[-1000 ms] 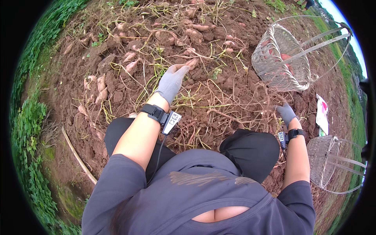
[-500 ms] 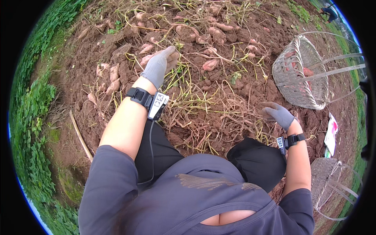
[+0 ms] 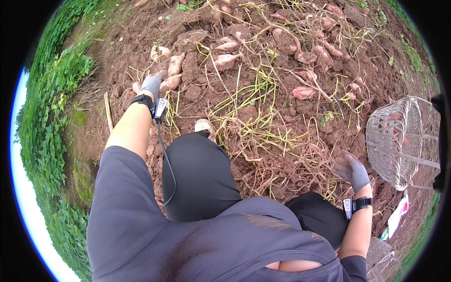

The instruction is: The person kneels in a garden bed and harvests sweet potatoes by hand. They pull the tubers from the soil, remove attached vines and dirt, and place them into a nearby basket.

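My left hand, in a grey glove, reaches down to the soil at the left, its fingers stretched out among pinkish sweet potatoes. One sweet potato lies just to its right, another a little farther off, and a small one sits to its left. The fingertips are partly hard to make out, and I see nothing held. On the right, my right hand, gloved too, hovers beside a heap of tangled roots. Its fingers are apart and hold nothing.
A woven basket with some sweet potatoes in it stands at the right; a second basket is partly visible at lower right. Near it lies a white and pink packet. Cut green stems and more sweet potatoes cover the soil ahead.
My left hand has moved leftward from one group of sweet potatoes to another. The view has shifted left, and my left knee has come forward. My right hand stays near the roots, empty.
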The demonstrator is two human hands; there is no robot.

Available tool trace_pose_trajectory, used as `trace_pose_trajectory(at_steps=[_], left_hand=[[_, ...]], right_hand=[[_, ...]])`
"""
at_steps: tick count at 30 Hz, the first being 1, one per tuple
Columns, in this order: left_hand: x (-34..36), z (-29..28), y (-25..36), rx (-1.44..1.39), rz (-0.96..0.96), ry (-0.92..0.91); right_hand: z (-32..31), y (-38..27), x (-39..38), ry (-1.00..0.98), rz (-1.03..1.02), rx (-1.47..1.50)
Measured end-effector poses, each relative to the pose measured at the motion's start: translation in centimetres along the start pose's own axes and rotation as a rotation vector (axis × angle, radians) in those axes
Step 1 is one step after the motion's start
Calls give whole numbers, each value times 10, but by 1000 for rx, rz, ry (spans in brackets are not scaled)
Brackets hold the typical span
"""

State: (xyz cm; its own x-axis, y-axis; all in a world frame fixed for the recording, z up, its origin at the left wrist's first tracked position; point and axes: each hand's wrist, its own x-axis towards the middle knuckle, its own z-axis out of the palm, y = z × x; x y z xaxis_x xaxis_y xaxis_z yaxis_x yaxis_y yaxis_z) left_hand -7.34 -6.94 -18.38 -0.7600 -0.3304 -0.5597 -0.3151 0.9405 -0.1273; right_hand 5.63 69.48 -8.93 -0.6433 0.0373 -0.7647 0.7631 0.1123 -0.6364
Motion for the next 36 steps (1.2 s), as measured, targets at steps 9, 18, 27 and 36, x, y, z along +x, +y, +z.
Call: trace_pose_trajectory(at_steps=[9, 18, 27, 36], left_hand=[[25, 23, 43, -244, -170, 7], [31, 2, 91, 297, -95, 31], [27, 46, 80, 250, -119, 90], [14, 50, 13, -622, -216, 424]], right_hand=[[4, 8, 32, 61, 77, 28], [27, 21, 44, 13, 76, 7], [56, 16, 27, 0, 71, -132], [63, 17, 0, 44, 37, -88]])
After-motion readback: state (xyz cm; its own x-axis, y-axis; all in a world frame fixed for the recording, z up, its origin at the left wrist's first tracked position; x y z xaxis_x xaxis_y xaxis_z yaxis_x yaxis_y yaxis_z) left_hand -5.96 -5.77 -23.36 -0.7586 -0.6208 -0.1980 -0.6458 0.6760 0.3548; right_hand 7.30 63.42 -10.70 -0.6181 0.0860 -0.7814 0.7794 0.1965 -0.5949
